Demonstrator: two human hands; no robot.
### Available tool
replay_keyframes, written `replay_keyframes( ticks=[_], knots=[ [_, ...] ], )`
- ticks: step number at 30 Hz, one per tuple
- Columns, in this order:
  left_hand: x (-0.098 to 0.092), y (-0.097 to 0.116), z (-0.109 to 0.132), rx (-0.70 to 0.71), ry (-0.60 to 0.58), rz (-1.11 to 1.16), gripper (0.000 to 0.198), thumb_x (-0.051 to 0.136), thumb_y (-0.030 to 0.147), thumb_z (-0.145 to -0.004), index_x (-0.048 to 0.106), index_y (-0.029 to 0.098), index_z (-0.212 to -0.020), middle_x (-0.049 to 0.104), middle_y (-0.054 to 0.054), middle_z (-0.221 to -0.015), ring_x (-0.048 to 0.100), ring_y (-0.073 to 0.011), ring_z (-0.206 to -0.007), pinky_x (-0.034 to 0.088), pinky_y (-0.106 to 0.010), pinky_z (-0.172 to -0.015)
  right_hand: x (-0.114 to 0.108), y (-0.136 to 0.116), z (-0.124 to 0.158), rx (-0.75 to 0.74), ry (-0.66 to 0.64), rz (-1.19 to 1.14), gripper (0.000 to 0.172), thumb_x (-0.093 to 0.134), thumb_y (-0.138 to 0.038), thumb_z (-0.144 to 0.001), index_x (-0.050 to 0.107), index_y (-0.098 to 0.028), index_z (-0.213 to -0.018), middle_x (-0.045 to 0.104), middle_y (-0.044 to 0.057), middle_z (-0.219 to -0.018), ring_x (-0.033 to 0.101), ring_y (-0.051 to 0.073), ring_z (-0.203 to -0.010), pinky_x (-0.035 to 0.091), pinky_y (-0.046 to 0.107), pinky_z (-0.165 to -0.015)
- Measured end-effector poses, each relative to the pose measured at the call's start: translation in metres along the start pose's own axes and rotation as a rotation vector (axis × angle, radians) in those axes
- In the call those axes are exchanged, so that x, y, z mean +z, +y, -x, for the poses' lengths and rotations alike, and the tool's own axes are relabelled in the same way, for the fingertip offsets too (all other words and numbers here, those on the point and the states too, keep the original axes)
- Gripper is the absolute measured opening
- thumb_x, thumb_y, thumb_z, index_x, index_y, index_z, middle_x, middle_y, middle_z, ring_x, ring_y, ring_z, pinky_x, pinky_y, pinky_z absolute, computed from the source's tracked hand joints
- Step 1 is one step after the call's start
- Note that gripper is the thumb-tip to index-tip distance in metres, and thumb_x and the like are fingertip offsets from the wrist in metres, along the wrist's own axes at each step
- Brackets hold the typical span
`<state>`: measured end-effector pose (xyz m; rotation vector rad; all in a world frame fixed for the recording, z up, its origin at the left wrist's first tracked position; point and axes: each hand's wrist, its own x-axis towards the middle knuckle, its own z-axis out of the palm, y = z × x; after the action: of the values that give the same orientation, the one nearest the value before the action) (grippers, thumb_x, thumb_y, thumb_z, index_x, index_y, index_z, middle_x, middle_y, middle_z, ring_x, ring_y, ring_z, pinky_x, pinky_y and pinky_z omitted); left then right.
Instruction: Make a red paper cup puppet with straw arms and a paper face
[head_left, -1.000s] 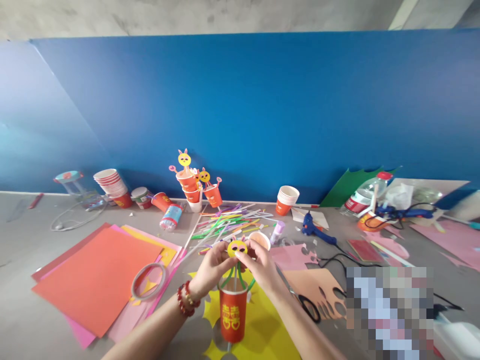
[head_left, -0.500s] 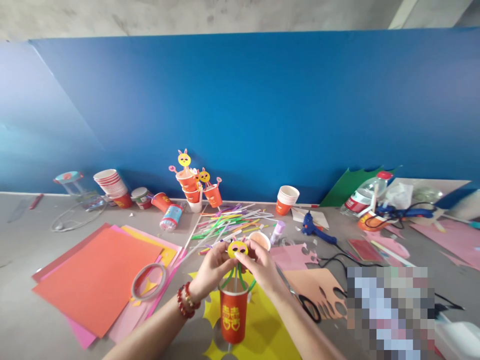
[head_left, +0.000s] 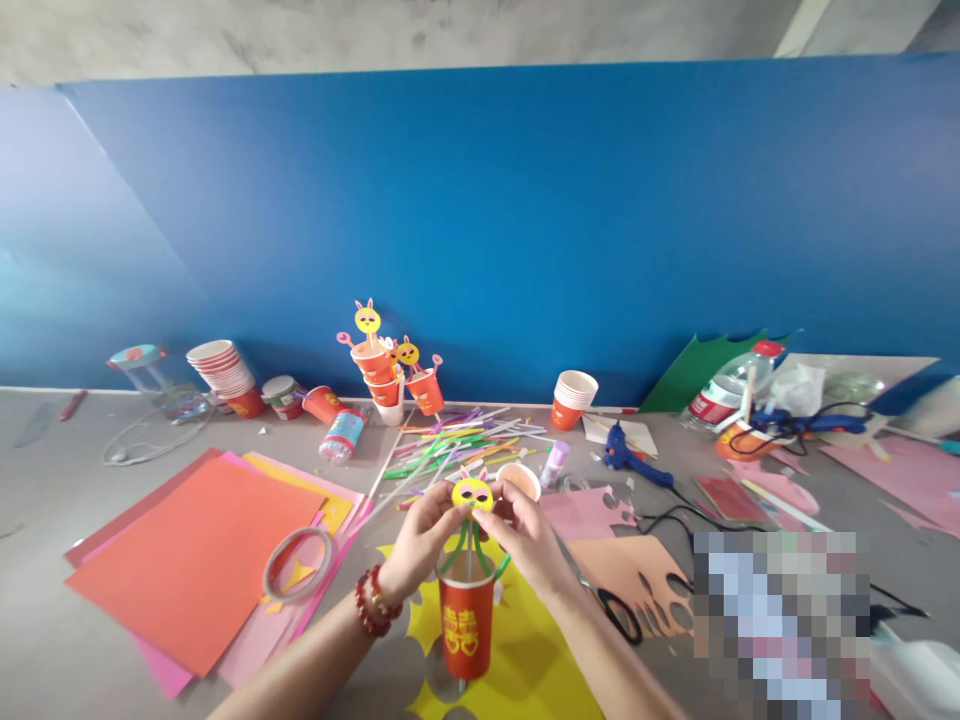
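Both my left hand (head_left: 427,533) and my right hand (head_left: 521,530) pinch the edges of a yellow paper rabbit face (head_left: 472,494), one from each side, thumbs near its lower edge. The face has pink ears and pink-and-dark eyes. Below it, a pale straw and green pipe-cleaner-like strips (head_left: 483,550) run down into a red paper cup (head_left: 466,630) with gold characters. A straw end sticks out under the cup. Yellow cut paper (head_left: 532,650) lies beneath. My fingertips behind the face are hidden.
Finished rabbit cups (head_left: 373,362) stand against the blue wall. Loose straws (head_left: 457,440) lie in the middle. Left are orange paper sheets (head_left: 187,560) and a tape roll (head_left: 298,565); right are scissors (head_left: 619,613), a glue gun (head_left: 634,460) with its cable, and a bottle (head_left: 735,385).
The rabbit face has shifted very slightly up and left between my hands. My thumbs have moved lower, showing more of the face. The cup is nearly in the same place.
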<state>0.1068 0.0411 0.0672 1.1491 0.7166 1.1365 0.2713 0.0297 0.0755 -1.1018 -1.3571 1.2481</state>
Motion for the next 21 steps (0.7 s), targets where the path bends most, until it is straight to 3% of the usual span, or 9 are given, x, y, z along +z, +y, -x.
replay_keyframes(
  ticks=[4,8,11,15,17,21],
  knots=[
    [0.0,0.001,-0.001,0.021,0.016,-0.002,0.026,0.072,0.039,-0.086,0.067,0.015,-0.097,0.075,-0.006,-0.096,0.069,-0.0202,-0.088,0.053,-0.028,-0.08,-0.002,0.0,0.002,0.008,0.005,-0.038,0.026,0.071,-0.039,-0.082,0.067,-0.019,-0.097,0.063,0.001,-0.079,0.059,0.016,-0.071,0.05,0.026,-0.066],
    [0.0,0.003,-0.001,0.023,-0.009,-0.002,0.027,0.069,0.039,-0.088,0.068,0.016,-0.102,0.075,-0.007,-0.099,0.07,-0.0212,-0.09,0.055,-0.028,-0.078,-0.004,-0.006,0.005,0.024,-0.02,-0.079,0.023,0.068,-0.037,-0.085,0.069,-0.02,-0.1,0.064,0.0,-0.077,0.06,0.015,-0.066,0.048,0.024,-0.06],
    [0.0,0.003,-0.001,0.035,-0.003,-0.004,0.026,0.069,0.038,-0.089,0.068,0.016,-0.102,0.075,-0.008,-0.101,0.071,-0.0217,-0.091,0.055,-0.028,-0.077,-0.005,-0.008,0.007,-0.088,-0.013,0.044,0.019,0.064,-0.038,-0.09,0.069,-0.021,-0.097,0.068,0.004,-0.094,0.064,0.017,-0.074,0.05,0.025,-0.062],
    [0.0,0.001,0.0,0.0,-0.028,0.027,0.029,0.067,0.038,-0.091,0.065,0.015,-0.108,0.075,-0.008,-0.092,0.072,-0.0221,-0.084,0.056,-0.03,-0.074,-0.009,-0.005,0.009,-0.212,0.1,0.165,0.022,0.06,-0.04,-0.094,0.068,-0.021,-0.103,0.067,0.008,-0.111,0.066,0.021,-0.086,0.054,0.029,-0.07],
    [0.001,0.002,0.001,-0.03,-0.034,0.05,0.031,0.066,0.038,-0.091,0.064,0.014,-0.11,0.076,-0.008,-0.088,0.072,-0.0223,-0.081,0.056,-0.031,-0.072,-0.011,-0.002,0.009,-0.216,0.159,0.156,0.024,0.06,-0.041,-0.093,0.066,-0.022,-0.105,0.067,0.008,-0.106,0.065,0.021,-0.087,0.053,0.028,-0.07],
    [0.002,0.005,0.002,-0.045,0.005,0.056,0.029,0.069,0.039,-0.088,0.065,0.016,-0.104,0.075,-0.007,-0.089,0.071,-0.0203,-0.079,0.055,-0.029,-0.071,-0.012,0.001,0.009,-0.175,0.169,0.125,0.024,0.061,-0.044,-0.093,0.061,-0.021,-0.086,0.061,0.001,-0.079,0.059,0.016,-0.069,0.046,0.024,-0.06]
  ],
)
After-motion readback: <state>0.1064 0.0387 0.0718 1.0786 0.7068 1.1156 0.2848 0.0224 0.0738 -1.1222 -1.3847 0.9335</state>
